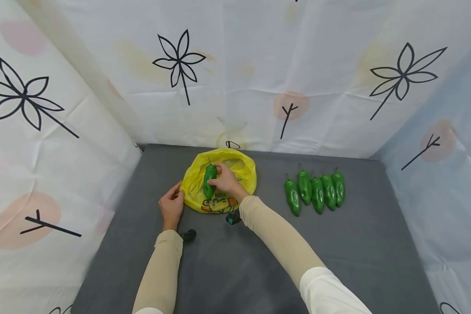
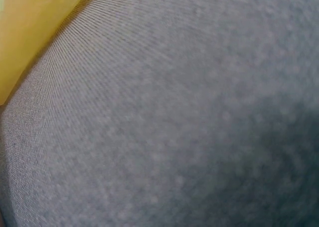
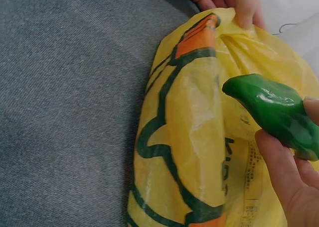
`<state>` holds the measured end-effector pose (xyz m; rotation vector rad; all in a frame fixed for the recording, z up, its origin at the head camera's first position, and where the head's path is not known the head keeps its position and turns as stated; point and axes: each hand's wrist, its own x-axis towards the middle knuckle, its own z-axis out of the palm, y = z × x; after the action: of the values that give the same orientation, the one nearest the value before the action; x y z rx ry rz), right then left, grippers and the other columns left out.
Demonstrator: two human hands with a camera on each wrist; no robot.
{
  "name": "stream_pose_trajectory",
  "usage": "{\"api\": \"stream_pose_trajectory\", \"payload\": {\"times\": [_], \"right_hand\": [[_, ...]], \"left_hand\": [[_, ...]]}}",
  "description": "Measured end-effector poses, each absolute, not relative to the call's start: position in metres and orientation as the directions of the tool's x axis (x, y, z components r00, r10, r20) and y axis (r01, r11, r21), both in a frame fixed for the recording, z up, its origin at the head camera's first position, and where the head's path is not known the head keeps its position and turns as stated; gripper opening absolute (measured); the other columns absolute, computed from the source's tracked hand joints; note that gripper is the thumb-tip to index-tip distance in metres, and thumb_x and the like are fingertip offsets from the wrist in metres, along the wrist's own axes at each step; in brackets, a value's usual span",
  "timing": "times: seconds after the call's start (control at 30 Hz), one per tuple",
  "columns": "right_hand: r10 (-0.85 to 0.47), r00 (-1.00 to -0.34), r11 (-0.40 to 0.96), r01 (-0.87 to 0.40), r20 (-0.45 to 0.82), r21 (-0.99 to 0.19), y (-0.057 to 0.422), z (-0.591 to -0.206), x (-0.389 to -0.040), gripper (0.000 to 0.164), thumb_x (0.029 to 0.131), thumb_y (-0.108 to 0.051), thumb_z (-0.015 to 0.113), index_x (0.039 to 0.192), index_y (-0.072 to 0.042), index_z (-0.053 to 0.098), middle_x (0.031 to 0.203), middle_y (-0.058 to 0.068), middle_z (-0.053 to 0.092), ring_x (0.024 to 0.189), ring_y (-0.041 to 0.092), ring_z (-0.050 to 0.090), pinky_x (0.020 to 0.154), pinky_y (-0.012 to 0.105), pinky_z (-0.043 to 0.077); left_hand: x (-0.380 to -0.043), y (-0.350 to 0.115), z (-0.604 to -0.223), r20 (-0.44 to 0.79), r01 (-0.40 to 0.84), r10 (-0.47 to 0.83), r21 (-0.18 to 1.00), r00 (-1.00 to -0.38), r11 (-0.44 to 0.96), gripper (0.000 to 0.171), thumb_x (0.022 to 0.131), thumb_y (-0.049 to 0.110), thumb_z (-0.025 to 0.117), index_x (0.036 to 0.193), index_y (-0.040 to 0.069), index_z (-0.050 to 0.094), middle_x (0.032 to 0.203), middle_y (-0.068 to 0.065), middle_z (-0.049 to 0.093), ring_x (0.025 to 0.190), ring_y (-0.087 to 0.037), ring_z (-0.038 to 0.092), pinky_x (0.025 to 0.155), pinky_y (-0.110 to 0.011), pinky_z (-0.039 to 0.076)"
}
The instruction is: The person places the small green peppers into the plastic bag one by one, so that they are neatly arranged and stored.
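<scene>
A glossy green chili pepper (image 1: 209, 179) with a thin stem is gripped between the thumb and fingers of my right hand (image 1: 225, 179). It is held over the mouth of a yellow plastic bag (image 1: 192, 198) with a printed cartoon and lettering. In the right wrist view the pepper (image 3: 271, 105) points its tip toward the bag's folded rim (image 3: 194, 112). My left hand (image 1: 172, 205) pinches the bag's left edge between thumb and fingers. The left wrist view has only a corner of the bag (image 2: 35, 28) above grey cloth.
Several more green peppers (image 1: 317, 194) lie side by side in a row to the right of the bag on the dark grey table (image 1: 227, 270). White patterned cloth (image 1: 243, 78) walls the back and both sides. Black wrist devices show beside each wrist.
</scene>
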<state>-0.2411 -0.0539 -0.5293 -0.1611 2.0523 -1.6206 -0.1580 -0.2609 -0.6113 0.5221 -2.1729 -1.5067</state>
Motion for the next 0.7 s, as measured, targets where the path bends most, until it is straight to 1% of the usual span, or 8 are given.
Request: {"api": "stream_pose_trajectory", "payload": {"times": [0.17, 0.43, 0.7], "right_hand": [[-0.392, -0.858, 0.289, 0.227, -0.331, -0.93, -0.0555, -0.5319, -0.2401, 0.077, 0.095, -0.011, 0.071, 0.16, -0.011, 0.029, 0.144, 0.022, 0.047, 0.118, 0.039, 0.064, 0.09, 0.052, 0.058], [-0.392, -0.858, 0.315, 0.213, -0.331, -0.925, -0.0549, -0.5324, -0.2372, 0.077, 0.096, -0.012, 0.069, 0.161, -0.01, 0.028, 0.146, 0.022, 0.048, 0.118, 0.038, 0.064, 0.092, 0.051, 0.058], [-0.4, -0.848, 0.324, 0.225, -0.348, -0.919, -0.0515, -0.5332, -0.238, 0.078, 0.096, -0.015, 0.07, 0.161, -0.011, 0.027, 0.154, 0.021, 0.043, 0.109, 0.039, 0.069, 0.094, 0.051, 0.057]], "left_hand": [[-0.1588, -0.2612, -0.6127, 0.15, -0.053, -0.541, 0.938, -0.828, 0.341, 0.033, 0.094, 0.018, 0.065, 0.125, 0.021, 0.076, 0.113, -0.012, 0.078, 0.08, 0.006, 0.062, 0.072, -0.006, 0.046], [-0.1587, -0.2609, -0.6135, 0.153, -0.055, -0.541, 0.936, -0.827, 0.349, 0.032, 0.094, 0.019, 0.065, 0.124, 0.02, 0.076, 0.112, -0.013, 0.078, 0.08, 0.006, 0.062, 0.072, -0.006, 0.046], [-0.1586, -0.2599, -0.6141, 0.156, -0.051, -0.54, 0.936, -0.827, 0.348, 0.032, 0.094, 0.017, 0.066, 0.124, 0.02, 0.076, 0.112, -0.013, 0.078, 0.08, 0.005, 0.062, 0.072, -0.005, 0.046]]}}
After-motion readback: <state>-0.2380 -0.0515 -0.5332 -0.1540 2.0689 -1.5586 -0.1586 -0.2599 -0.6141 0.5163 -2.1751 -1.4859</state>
